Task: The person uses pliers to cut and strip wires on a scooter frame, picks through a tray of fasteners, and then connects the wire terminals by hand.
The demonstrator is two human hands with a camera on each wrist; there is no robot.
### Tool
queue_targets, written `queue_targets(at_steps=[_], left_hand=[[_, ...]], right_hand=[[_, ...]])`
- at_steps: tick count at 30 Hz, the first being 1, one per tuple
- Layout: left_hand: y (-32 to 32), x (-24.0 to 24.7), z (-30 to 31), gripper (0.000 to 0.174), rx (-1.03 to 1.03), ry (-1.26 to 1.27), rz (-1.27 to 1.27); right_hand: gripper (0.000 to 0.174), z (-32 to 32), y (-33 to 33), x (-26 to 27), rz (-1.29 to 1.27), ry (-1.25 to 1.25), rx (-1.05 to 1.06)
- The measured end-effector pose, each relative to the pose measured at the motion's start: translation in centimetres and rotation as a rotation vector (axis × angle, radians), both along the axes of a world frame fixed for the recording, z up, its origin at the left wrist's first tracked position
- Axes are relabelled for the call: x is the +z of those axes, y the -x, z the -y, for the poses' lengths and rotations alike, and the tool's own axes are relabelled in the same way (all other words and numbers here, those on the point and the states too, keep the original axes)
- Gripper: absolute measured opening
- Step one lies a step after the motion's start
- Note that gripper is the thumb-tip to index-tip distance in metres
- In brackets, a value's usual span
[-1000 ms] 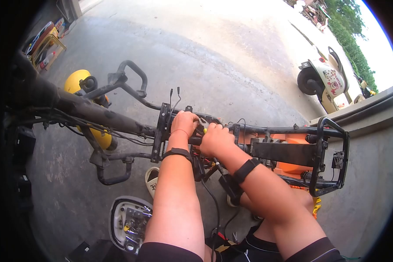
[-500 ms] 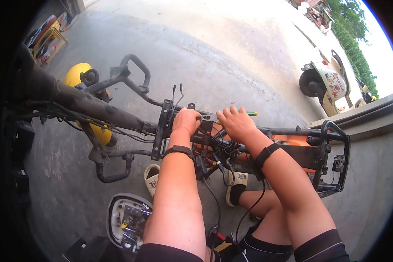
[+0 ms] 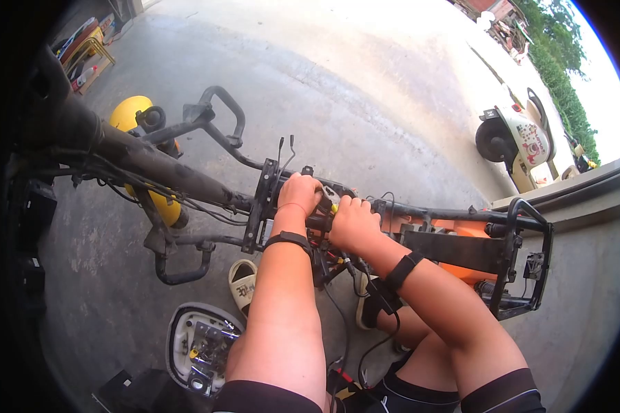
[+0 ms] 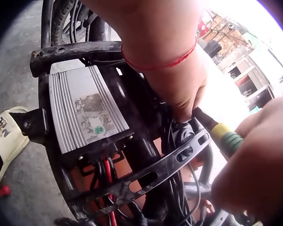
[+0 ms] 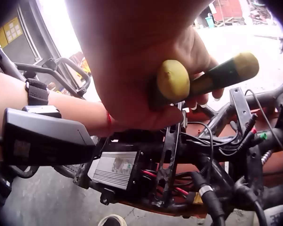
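In the head view my right hand (image 3: 356, 224) grips pliers (image 3: 334, 207) over the middle of a black vehicle frame (image 3: 217, 189). Their handles are green with yellow ends, and stand apart in the right wrist view, one yellow handle end (image 5: 174, 80) facing that camera. My left hand (image 3: 300, 194) is just left of the pliers' head, its fingers bent down onto the frame among black cables (image 4: 172, 136). I cannot tell what those fingertips hold. Close by the left hand, a ribbed silver controller box (image 4: 87, 110) sits in the frame, with red and black wires at one end.
A pale tray (image 3: 178, 344) of sockets and tools lies on the floor at lower left. Two yellow tanks (image 3: 131, 113) hang by the frame's left end. Slippered feet are below the frame, one slipper (image 3: 242, 286) at left. A white scooter (image 3: 527, 141) stands outside.
Half a second ago my right hand was farther right with its fingers spread and a green handle sticking out. It has since come back left and curled round the handles. The left hand stays at its spot.
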State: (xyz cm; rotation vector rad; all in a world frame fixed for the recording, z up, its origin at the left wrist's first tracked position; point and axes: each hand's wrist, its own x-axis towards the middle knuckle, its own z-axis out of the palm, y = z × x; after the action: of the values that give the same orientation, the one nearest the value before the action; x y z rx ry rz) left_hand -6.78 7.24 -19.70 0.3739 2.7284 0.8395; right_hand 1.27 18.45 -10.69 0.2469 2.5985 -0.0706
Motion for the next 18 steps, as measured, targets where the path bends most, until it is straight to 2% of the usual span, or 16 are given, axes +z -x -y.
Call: queue_targets(at_steps=[1, 4, 5, 7, 9, 12, 16, 18], left_hand=[[0.0, -0.2, 0.0, 0.025, 0.017, -0.006, 0.004], [0.0, -1.1, 0.1, 0.026, 0.037, -0.033, -0.012], [0.0, -1.5, 0.1, 0.026, 0.035, -0.053, -0.033], [0.0, -1.3, 0.1, 0.027, 0.020, -0.033, -0.024], [-0.1, -0.8, 0.2, 0.027, 0.006, -0.016, -0.016], [-0.2, -0.3, 0.2, 0.027, 0.008, -0.011, -0.001], [-0.2, -0.1, 0.2, 0.024, 0.015, -0.029, 0.029], [-0.2, -0.3, 0.2, 0.024, 0.017, -0.026, 0.027]], right_hand=[[0.055, -0.5, -0.2, -0.6, -0.001, -0.002, 0.002], [0.046, -3.0, -0.6, -2.9, -0.274, -0.173, 0.285], [0.046, -4.0, -0.4, -3.3, -0.272, -0.171, 0.283], [0.043, -5.6, 0.6, -3.0, -0.312, -0.237, 0.489], [0.044, -7.0, 1.6, -3.0, -0.366, -0.271, 0.562], [0.041, -8.1, 2.8, -2.3, -0.407, -0.365, 0.830], [0.039, -6.7, 2.5, -2.5, -0.446, -0.433, 0.831], [0.040, -5.2, 1.6, -2.7, -0.356, -0.347, 0.634]])
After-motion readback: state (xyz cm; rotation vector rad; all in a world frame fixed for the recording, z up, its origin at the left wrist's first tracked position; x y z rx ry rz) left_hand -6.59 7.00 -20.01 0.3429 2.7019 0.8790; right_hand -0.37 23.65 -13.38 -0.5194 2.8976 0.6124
